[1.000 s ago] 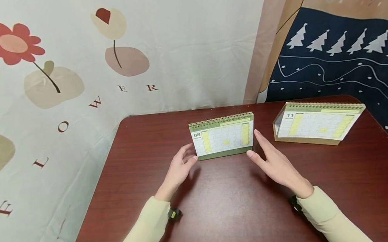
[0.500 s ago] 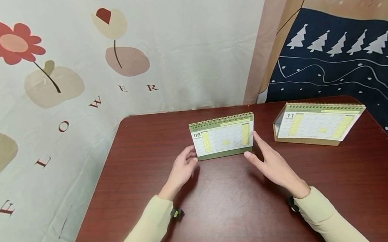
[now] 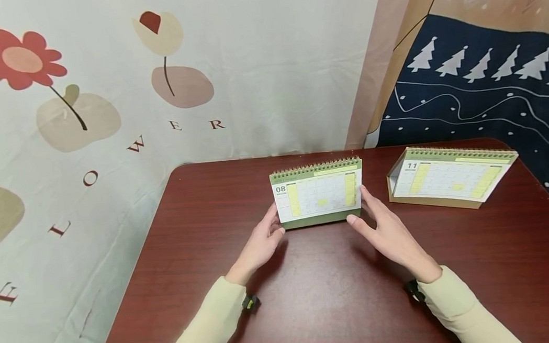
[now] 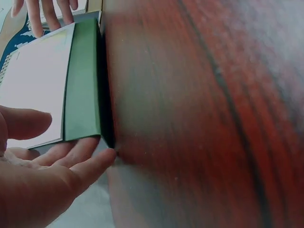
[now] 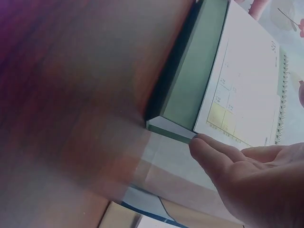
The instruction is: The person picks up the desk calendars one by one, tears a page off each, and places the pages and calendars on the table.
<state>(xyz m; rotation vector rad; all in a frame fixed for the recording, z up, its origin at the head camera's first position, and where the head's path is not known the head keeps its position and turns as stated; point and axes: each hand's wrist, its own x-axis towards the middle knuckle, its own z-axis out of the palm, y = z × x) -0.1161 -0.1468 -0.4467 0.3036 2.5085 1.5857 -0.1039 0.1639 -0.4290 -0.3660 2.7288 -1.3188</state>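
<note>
Left hand (image 3: 261,242) and right hand (image 3: 394,236) flank the 08 calendar (image 3: 320,196)

left grip (image 3: 258,243) and right grip (image 3: 390,234) face each other, fingers (image 5: 211,156) relaxed, forearms (image 3: 205,322) angled inward.

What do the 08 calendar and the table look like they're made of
The 08 calendar: probably matte paper over stiff card, judging by its thin front page and straight base. The table: perhaps wood or laminate, softly glossy; grain streaks and a reflection show.
</note>
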